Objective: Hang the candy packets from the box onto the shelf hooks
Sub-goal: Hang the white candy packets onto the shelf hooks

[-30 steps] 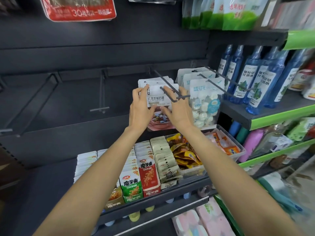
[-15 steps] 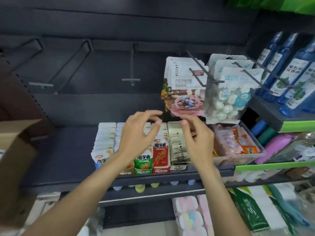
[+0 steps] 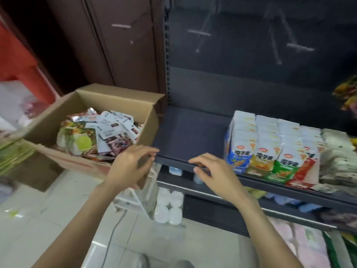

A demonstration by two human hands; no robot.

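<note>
An open cardboard box (image 3: 108, 102) stands at the left, beside the dark shelf unit. It holds a loose heap of candy packets (image 3: 108, 132), white-topped and colourful. My left hand (image 3: 129, 167) hovers at the box's near right corner, fingers spread, holding nothing. My right hand (image 3: 214, 175) is in front of the dark shelf edge (image 3: 173, 159), fingers apart and empty. Bare shelf hooks (image 3: 201, 33) stick out of the back panel above, blurred. The hung packets are out of view except a sliver at the right edge (image 3: 347, 93).
Rows of snack packs (image 3: 266, 147) fill the shelf to the right of a bare stretch. A brown cabinet (image 3: 116, 45) stands behind the box. White bottles (image 3: 170, 206) sit on the tiled floor below, and a red bin (image 3: 17, 60) is at the far left.
My hands let go of the packet on the hook and dropped down. My view swung left and down, bringing the box into sight; both hands now sit near it, empty.
</note>
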